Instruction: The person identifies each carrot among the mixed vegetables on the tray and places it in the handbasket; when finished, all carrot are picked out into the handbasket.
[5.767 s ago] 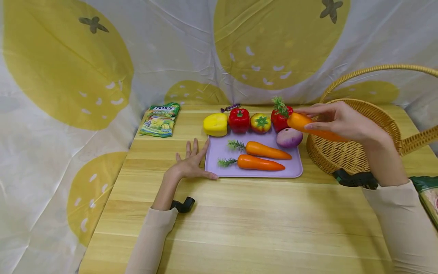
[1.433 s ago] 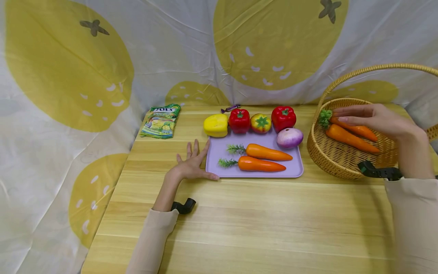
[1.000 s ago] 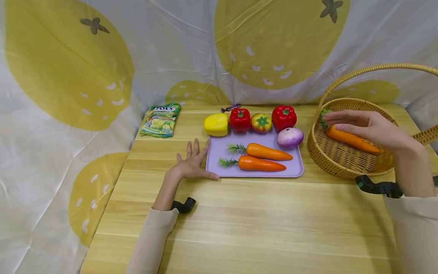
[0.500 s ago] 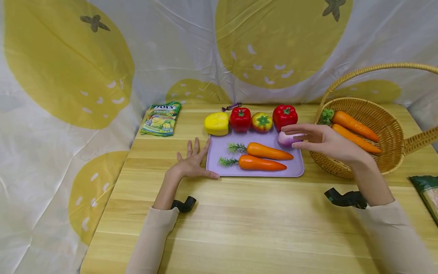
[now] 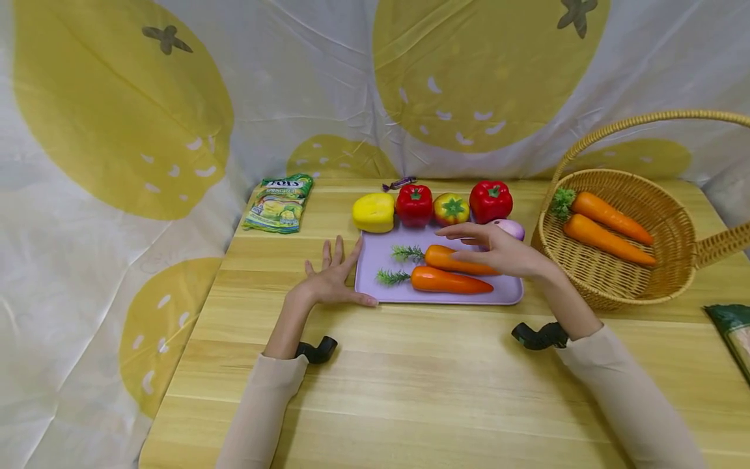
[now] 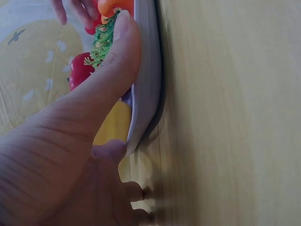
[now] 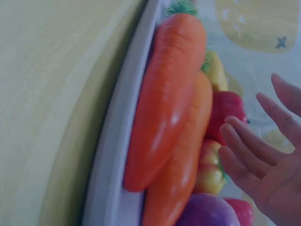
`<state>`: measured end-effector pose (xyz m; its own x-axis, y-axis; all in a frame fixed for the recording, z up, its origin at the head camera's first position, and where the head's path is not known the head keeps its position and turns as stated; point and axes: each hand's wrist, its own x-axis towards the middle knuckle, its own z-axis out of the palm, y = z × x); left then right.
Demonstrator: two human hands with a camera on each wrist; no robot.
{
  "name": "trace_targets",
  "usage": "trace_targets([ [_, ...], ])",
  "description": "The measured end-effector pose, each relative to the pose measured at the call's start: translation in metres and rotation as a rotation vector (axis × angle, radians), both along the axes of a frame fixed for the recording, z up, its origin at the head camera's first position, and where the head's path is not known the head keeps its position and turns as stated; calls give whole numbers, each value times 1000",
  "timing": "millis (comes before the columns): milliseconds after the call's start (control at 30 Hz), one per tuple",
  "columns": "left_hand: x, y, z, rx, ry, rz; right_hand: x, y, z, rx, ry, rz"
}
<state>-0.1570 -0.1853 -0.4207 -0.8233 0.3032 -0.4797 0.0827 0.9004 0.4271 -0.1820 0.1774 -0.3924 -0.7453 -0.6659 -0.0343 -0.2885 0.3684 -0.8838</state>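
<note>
Over the lilac tray [image 5: 375, 251], your right hand [image 5: 508, 251] hovers, relaxed and holding nothing, nearer the far carrot [image 5: 441, 256], which lies crosswise beneath, leafy end leftward; your left hand [image 5: 329, 285] rests splayed at the tray's left edge.

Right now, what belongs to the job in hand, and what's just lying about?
Likely in the job: left hand, at the tray; right hand, near the tray carrots; basket; basket carrots; possibly the other produce.

Apparently lying about: yellow-green packet; small purple item; cut-off dark-green package.
</note>
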Motion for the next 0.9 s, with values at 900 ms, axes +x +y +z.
trace_targets([
  [900, -6, -3, -18, 12, 13, 11, -8, -25, -21, 69, 42, -46],
])
